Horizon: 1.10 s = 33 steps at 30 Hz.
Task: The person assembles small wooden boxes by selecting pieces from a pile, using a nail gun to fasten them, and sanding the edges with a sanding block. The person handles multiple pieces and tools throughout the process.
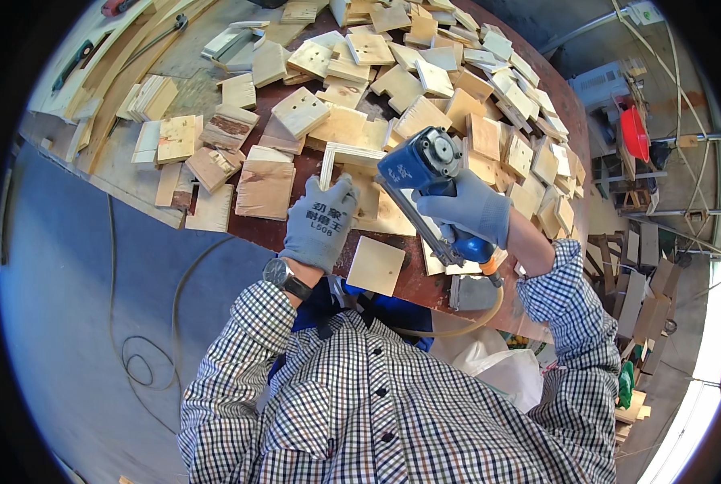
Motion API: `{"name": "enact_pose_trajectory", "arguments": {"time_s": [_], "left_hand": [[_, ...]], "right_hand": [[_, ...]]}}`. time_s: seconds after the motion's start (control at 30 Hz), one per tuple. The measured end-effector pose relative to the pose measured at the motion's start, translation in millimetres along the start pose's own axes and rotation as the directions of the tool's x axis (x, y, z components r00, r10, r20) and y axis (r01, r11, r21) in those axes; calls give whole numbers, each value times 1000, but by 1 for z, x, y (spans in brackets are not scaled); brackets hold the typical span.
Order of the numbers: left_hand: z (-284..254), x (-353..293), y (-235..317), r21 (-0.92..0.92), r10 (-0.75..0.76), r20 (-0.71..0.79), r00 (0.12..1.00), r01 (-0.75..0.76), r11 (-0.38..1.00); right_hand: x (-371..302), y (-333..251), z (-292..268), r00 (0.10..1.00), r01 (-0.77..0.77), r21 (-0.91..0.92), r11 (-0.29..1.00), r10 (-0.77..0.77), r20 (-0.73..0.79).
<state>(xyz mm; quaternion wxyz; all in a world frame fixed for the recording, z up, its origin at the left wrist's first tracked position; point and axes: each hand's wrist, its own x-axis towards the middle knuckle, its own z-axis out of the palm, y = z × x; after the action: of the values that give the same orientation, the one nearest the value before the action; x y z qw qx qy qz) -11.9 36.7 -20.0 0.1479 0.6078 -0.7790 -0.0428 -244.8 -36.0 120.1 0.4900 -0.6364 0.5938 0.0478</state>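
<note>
My gloved right hand (pixel 469 206) is wrapped round the handle of a blue air nail gun (pixel 422 165). An orange fitting joins the tool to a tan air hose (pixel 489 310). The gun's nose end is hard to make out, near the wooden pieces in the middle. My gloved left hand (pixel 322 218) grips a pale wooden corner piece (pixel 348 153), fingers at its left arm. Just in front of my body, a square wooden block (pixel 376 265) lies flat on the dark red table (pixel 276 235).
Loose wooden blocks (pixel 425 77) heap over the far and right table. A stack of thin boards (pixel 152 97) stands at left beside a clamp bar (pixel 155 40). A hose (pixel 175 323) coils on the left floor. A red bowl-like object (pixel 635 133) and scrap boards (pixel 639 298) are at right.
</note>
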Motion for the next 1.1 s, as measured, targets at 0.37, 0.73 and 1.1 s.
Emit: {"name": "enact_pose_trajectory", "arguments": {"time_s": [0.37,0.73,1.1], "left_hand": [[-1,-2,2,48,13,14,1000,-14,999],[-3,1,-1,7,37,12,999,-37,999],[10,-6,-8,-261,-128,-260,957,58,964]], "right_hand": [[4,1,-5,1000,1,84,996,-3,25],[0,8,15,992,108,90,990,-101,-80],[-33,-22,30,993,104,27,994,-102,-62]]}}
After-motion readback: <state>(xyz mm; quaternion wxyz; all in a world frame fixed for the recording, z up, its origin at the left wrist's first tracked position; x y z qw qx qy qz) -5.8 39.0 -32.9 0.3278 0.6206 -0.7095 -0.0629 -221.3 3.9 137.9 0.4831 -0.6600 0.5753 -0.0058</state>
